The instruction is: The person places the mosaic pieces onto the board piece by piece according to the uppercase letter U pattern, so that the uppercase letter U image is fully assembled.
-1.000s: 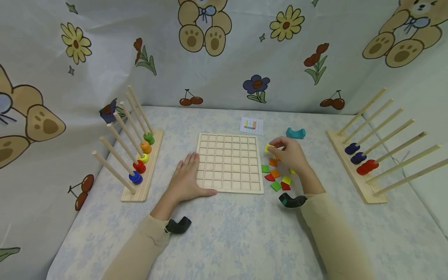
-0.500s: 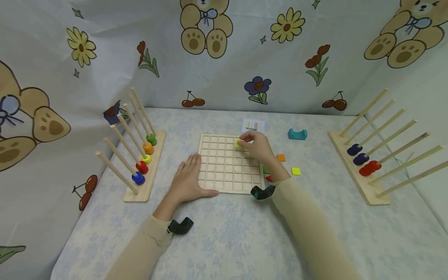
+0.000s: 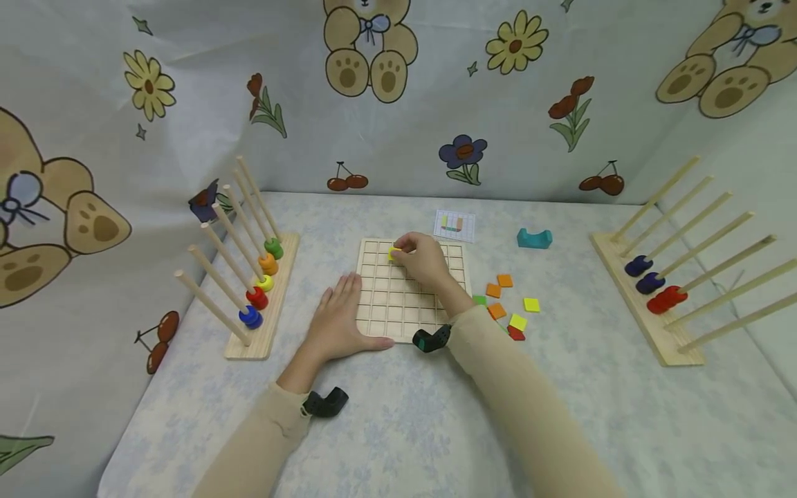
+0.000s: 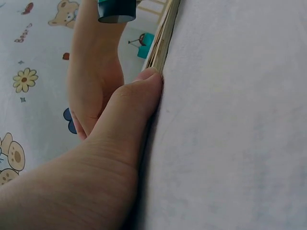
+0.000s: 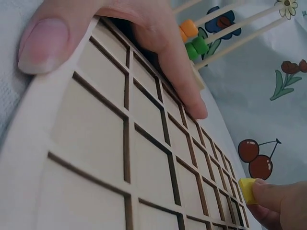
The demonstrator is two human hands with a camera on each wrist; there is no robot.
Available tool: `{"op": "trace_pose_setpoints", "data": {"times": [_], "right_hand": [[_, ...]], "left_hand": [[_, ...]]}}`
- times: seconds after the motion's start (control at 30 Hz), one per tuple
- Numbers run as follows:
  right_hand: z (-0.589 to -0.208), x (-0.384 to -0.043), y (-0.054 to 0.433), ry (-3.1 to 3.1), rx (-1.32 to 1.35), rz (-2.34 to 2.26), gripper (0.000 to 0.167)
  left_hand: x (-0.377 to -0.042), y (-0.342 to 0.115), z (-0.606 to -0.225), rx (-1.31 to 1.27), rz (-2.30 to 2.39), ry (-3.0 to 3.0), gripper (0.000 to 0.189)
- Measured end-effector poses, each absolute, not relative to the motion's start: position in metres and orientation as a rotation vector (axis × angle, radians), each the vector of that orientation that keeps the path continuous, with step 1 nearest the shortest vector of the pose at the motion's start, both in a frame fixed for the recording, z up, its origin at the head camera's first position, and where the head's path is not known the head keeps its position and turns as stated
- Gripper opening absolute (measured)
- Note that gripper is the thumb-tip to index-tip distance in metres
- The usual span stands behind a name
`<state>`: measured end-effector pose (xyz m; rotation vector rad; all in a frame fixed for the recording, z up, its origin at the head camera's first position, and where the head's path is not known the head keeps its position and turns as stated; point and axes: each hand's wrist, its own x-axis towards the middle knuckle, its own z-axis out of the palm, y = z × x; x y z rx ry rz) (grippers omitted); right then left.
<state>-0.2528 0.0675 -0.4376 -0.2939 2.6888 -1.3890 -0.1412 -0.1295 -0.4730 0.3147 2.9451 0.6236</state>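
Currently, right hand (image 3: 425, 263) pinches square-cornered yellow tile (image 5: 246, 191) over wooden grid (image 3: 389, 297).

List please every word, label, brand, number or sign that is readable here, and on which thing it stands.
No text can be read.
Small printed card: any lettering would be too small to read.
Patterned backdrop: reddish marks in the left wrist view, perhaps letters, too blurred to read.
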Motion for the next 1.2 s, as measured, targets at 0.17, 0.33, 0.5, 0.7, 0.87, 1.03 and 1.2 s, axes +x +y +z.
{"op": "trace_pose_setpoints", "data": {"times": [0.17,0.33,0.5,0.7,0.87,1.03,1.2], "right_hand": [[-0.441,-0.253,0.056,2.730,-0.310,-1.357,0.016],[-0.444,-0.255,0.050,2.774,-0.316,-1.301,0.015],[-0.446,-0.256,0.046,2.824,-0.312,-1.208,0.017],[-0.447,-0.257,0.043,2.885,-0.337,-1.084,0.020],[-0.448,-0.256,0.043,2.889,-0.359,-1.036,0.023],[-0.447,-0.254,0.047,2.882,-0.377,-1.016,0.025],[-0.441,-0.251,0.051,2.857,-0.412,-0.955,0.026]], "left_hand": [[-0.141,-0.128,-0.471,0.334,0.633,2.953,0.151],[-0.140,-0.127,-0.468,0.335,0.626,2.952,0.150],[-0.141,-0.128,-0.467,0.330,0.613,2.946,0.149],[-0.142,-0.128,-0.468,0.323,0.602,2.946,0.150],[-0.142,-0.129,-0.470,0.321,0.596,2.938,0.150],[-0.141,-0.129,-0.468,0.326,0.600,2.932,0.149],[-0.141,-0.129,-0.468,0.327,0.601,2.931,0.149]]}}
